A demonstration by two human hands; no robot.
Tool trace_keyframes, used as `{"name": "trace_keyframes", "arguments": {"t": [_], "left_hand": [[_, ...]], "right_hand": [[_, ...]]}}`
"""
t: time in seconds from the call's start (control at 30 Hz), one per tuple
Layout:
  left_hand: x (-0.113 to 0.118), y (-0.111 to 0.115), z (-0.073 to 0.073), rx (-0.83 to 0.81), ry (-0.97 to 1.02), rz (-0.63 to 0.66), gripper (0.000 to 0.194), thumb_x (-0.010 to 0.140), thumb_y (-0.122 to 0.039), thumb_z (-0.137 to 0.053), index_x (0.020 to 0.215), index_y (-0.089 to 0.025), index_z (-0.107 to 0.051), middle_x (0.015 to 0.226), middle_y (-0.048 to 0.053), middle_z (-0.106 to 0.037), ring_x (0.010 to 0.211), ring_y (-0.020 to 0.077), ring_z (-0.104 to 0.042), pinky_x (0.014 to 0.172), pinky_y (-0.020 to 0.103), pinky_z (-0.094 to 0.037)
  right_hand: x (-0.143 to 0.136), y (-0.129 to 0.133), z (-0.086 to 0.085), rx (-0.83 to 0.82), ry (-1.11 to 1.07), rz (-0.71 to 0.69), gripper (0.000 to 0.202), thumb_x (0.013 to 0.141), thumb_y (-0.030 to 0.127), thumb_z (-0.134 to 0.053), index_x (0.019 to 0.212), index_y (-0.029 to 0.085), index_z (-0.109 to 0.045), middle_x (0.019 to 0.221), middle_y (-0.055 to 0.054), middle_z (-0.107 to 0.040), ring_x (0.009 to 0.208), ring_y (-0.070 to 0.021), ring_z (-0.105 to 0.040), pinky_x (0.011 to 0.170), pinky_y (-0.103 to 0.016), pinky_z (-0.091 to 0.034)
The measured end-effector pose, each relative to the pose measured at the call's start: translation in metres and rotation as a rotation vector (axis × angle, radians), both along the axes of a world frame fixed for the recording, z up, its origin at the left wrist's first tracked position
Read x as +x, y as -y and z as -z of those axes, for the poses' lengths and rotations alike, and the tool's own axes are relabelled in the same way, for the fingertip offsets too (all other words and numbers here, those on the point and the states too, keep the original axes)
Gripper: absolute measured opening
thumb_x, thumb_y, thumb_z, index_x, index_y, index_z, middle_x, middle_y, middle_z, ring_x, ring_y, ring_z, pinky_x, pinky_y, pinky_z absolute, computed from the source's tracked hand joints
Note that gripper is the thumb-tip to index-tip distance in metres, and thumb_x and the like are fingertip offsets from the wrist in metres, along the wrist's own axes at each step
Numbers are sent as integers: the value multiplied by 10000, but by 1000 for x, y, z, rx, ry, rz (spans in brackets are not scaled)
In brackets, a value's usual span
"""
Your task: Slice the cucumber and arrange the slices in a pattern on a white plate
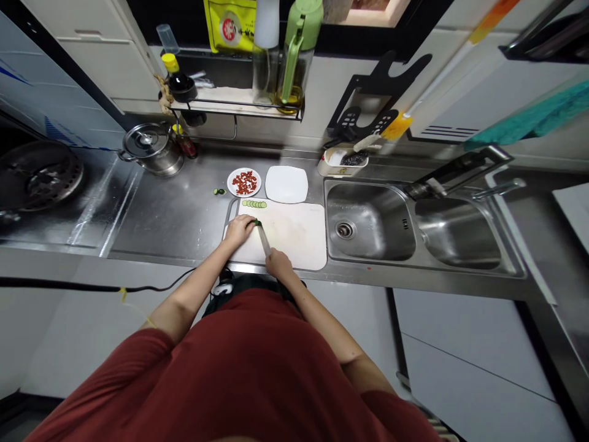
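Note:
On the white cutting board, my left hand presses down on a small green piece of cucumber, mostly covered by the fingers. My right hand grips a knife by its handle, with the blade tip at the cucumber. A row of cucumber slices lies along the board's far left edge. Just behind the board stand a white plate of chopped red pieces and a bare white square plate. Two dark green cucumber ends rest on the steel counter left of the plates.
A double sink with a faucet lies to the right. A lidded steel pot and a stove burner are at the left. Above, a wall rack holds bottles. A utensil caddy stands behind the sink.

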State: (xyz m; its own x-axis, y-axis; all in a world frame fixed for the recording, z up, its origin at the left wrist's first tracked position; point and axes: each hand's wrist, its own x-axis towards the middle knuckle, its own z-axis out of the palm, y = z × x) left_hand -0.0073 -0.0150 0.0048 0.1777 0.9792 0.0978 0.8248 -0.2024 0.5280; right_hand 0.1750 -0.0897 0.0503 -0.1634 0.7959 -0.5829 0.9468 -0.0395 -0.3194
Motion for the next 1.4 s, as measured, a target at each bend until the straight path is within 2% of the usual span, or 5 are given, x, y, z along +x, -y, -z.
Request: {"name": "trace_keyframes", "arguments": {"t": [0.43, 0.8, 1.1, 1.23, 1.4], "left_hand": [[1, 2, -7, -16, -5, 0, 264, 888, -275, -533, 1103, -221, -677, 1107, 67, -677, 1061, 229, -590, 951, 355, -460], [3, 5, -10, 2, 45, -81, 343, 959, -314, -417, 1204, -209, -631, 1194, 73, -648, 1125, 213, -563, 1013, 353, -427], [15, -7, -21, -35, 56, 87, 269, 894, -349, -546, 1090, -248, -700, 1256, 60, -584, 1226, 233, -468, 1058, 394, -387], [19, -17, -21, -46, 134, 73, 182, 844, -314, -613, 965, -220, -710, 1086, 56, -655, 1093, 222, -546, 995, 372, -425], [26, -36, -14, -129, 297, -171, 179, 827, -285, -603, 930, -171, -696, 806, 38, -689, 743, 158, -611, 744, 284, -485]], "right_hand": [[44, 1, 2, 359, 248, -10, 439, 955, 155, -339, 1379, 216, -433, 1023, -139, -624, 927, -229, -612, 801, -327, -409], [48, -3, 10, 417, 240, 25, 557, 914, 181, -410, 1468, 176, -355, 1069, -156, -579, 959, -248, -524, 834, -355, -365], [50, -7, 7, 460, 228, -47, 575, 914, 147, -376, 1484, 205, -337, 1057, -160, -545, 957, -262, -479, 843, -373, -321], [56, -7, 8, 454, 251, -52, 562, 923, 148, -360, 1482, 211, -347, 1044, -153, -548, 943, -258, -485, 827, -373, -315], [68, -4, 11, 433, 271, -15, 562, 917, 188, -414, 1476, 206, -353, 1053, -143, -563, 943, -250, -503, 826, -360, -313]]}}
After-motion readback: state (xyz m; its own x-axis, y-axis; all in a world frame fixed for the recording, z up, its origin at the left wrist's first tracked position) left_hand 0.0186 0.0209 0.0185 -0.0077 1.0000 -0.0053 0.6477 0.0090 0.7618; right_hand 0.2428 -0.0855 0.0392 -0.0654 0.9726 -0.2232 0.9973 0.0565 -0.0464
